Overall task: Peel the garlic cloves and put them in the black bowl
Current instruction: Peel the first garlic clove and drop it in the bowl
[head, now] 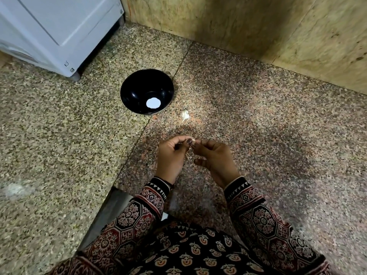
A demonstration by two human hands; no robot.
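The black bowl (pixel 147 91) stands on the speckled stone floor ahead of me, slightly to the left, with only a white reflected spot showing inside it. A pale garlic piece (pixel 184 115) lies on the floor just right of the bowl. My left hand (pixel 171 157) and my right hand (pixel 213 157) meet in the middle of the view. Both pinch a small garlic clove (pixel 191 150) between their fingertips, with bits of papery skin showing between the hands. The fingers hide most of the clove.
A white appliance (pixel 59 30) stands at the back left on short feet. A yellowish stone wall (pixel 258 26) runs along the back and right. My patterned sleeves and lap fill the bottom of the view.
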